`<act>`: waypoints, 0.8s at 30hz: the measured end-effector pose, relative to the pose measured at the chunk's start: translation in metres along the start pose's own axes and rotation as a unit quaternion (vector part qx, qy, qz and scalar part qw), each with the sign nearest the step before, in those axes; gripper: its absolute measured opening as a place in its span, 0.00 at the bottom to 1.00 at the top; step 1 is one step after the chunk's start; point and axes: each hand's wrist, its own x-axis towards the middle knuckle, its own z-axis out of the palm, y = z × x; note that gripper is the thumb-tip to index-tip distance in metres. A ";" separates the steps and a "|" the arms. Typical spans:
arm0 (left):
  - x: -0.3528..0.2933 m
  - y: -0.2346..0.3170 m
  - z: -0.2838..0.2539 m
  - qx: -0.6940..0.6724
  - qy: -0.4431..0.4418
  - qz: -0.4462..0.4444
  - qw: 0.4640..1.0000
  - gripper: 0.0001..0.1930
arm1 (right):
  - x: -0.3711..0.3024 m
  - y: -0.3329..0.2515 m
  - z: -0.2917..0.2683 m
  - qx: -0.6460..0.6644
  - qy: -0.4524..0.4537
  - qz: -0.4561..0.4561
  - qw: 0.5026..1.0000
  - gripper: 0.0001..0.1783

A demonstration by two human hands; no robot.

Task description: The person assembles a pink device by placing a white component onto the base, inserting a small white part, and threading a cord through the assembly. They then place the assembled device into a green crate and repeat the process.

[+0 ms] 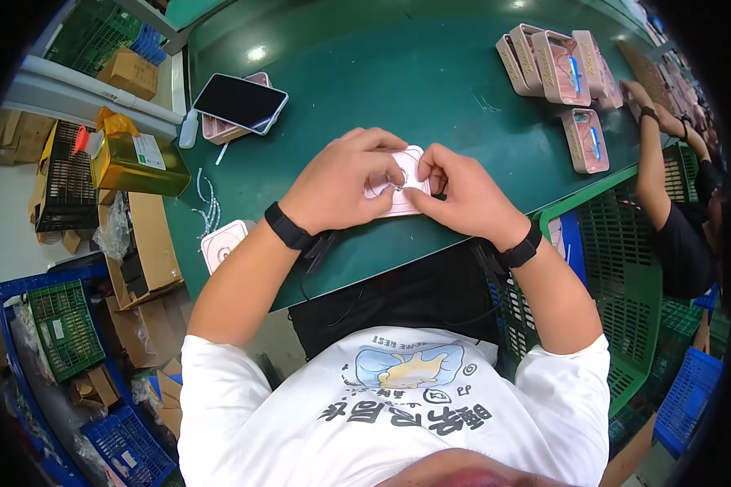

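- At the near edge of the green table [398, 73] we see both hands meeting over one small pink case part [401, 188], which lies flat on the table surface.
- Our left hand [341, 183] covers the part's left side, fingers curled down onto it, gripping it by the edge.
- Our right hand [463, 195] grasps the right side, thumb and forefinger pinched together at the part's middle; what they pinch is too small to tell.
- Each wrist carries a black band.
- Left of the hands, a second pink case [223, 242] rests at the table's edge, well apart from the one being held.
- Farther back on the left, a dark phone [240, 102] lies on top of a pink tray [222, 131].
- Across the table to the right, a row of pink cases [554, 65] stands on edge, with one more lying just below it.
- Another person's arm [650, 154] reaches toward that row from the right.
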 end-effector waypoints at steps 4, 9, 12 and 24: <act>-0.001 0.003 -0.002 -0.005 -0.020 0.010 1.000 0.09 | 0.000 0.008 0.001 0.023 -0.008 -0.017 1.000 0.14; 0.002 0.007 0.007 0.064 0.008 0.041 0.997 0.07 | -0.001 0.007 -0.001 0.043 -0.019 -0.016 0.999 0.11; 0.002 0.011 0.011 0.095 0.022 0.062 0.993 0.07 | -0.002 0.010 0.000 0.058 -0.023 -0.012 0.998 0.10; 0.007 -0.013 0.010 -0.080 0.006 -0.112 0.990 0.14 | 0.004 0.006 0.000 0.005 0.020 -0.022 1.000 0.11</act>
